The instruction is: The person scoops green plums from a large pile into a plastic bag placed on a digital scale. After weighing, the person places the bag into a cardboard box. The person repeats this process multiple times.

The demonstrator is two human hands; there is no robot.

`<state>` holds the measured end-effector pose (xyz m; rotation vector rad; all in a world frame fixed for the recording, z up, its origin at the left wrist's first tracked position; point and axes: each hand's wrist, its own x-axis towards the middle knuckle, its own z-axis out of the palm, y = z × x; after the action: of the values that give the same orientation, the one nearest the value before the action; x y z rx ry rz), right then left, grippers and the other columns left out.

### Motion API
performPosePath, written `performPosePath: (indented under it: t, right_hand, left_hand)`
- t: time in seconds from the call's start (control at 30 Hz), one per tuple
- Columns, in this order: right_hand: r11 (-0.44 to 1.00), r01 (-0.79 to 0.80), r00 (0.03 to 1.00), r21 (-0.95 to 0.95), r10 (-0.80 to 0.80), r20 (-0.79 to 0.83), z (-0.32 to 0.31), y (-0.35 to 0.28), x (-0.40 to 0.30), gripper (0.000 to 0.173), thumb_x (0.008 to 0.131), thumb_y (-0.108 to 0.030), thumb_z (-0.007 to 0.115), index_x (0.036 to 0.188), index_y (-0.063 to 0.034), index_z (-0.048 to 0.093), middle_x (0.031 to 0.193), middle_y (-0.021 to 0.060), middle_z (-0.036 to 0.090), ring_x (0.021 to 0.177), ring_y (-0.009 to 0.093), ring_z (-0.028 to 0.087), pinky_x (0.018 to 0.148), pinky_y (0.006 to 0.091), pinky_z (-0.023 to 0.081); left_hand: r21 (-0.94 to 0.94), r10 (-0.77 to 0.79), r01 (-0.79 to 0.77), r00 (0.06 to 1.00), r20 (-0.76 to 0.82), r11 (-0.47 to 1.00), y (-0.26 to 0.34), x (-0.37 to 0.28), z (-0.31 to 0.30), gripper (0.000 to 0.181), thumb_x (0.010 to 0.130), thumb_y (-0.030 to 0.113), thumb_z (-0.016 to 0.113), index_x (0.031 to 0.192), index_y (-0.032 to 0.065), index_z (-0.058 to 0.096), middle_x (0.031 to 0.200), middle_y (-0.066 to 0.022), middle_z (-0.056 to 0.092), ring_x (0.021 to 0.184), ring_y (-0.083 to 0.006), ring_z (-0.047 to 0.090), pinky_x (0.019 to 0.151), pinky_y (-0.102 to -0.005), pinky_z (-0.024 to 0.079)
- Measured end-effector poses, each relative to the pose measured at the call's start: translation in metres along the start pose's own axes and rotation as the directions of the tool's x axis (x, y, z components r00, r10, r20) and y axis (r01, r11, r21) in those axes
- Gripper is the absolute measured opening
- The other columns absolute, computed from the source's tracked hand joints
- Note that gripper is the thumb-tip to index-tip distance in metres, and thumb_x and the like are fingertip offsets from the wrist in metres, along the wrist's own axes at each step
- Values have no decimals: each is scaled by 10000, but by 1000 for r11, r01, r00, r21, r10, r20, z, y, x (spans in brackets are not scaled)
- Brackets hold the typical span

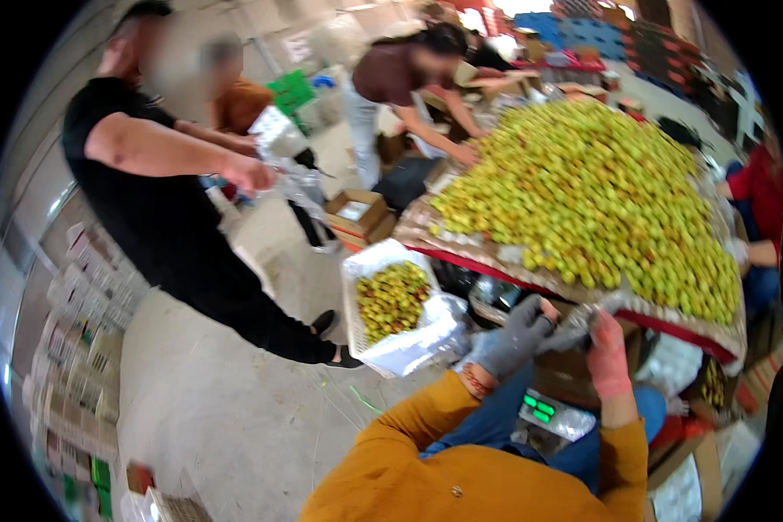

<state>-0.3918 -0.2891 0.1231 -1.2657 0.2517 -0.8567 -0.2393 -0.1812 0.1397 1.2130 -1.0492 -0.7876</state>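
Note:
My left hand, in a grey glove with bare fingertips, has its fingers bent around one end of a grey, partly clear piece of material, blurred, perhaps a glove or plastic. On the right, my right hand wears a pinkish glove and pinches the other end. Both hands are just off the near edge of a padded table heaped with green-brown round fruit, perhaps jujubes. Below them, by my legs, a scale with a lit green display is partly wrapped in clear plastic.
Left of my hands is a white plastic-lined crate holding more fruit. An open cardboard box stands behind it. A person in black stands at the left; others work around the table. Stacked white crates line the left wall. Boxes lie at lower right.

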Motion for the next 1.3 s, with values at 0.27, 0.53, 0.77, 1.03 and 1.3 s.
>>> performPosePath:
  t: [0.27,0.53,0.77,1.03,1.3]
  right_hand:
    - [977,-156,987,-145,160,16,5,-26,-20,202,906,-172,604,995,7,632,801,-10,584,696,60,499,614,233,423]
    - [960,-144,989,-239,136,-49,7,-20,-19,215,895,-182,624,971,15,664,784,-7,579,719,70,507,643,247,440]
    - [908,-234,971,-346,206,-118,6,-21,-19,336,877,-346,677,835,-15,639,675,-17,546,624,53,474,534,235,392]
    - [965,-244,959,-96,226,-172,-15,1,-27,341,902,-368,643,844,-33,607,710,-26,500,663,46,440,577,229,376]
    - [904,-178,982,-390,135,-135,-5,-2,-19,314,910,-276,592,713,-35,550,626,-16,524,612,49,467,530,246,376]
  left_hand:
    - [-77,-90,84,993,-75,993,13,-18,28,277,975,171,554,1172,-21,518,1011,-40,585,907,-93,543,792,-234,475]
    - [-124,-179,188,981,78,974,12,-19,23,221,947,145,593,1085,-29,593,921,-32,638,792,-70,577,724,-217,478]
    - [-94,-134,140,989,68,986,-10,-13,18,123,958,133,554,932,17,589,835,-7,607,763,-65,561,705,-224,473]
    - [-235,-195,203,979,57,951,-15,-6,13,114,971,151,526,935,53,573,873,0,601,806,-77,563,769,-230,477]
    - [-102,-111,124,986,124,987,-22,-11,29,101,883,83,647,921,14,584,796,18,567,726,-43,507,629,-202,424]
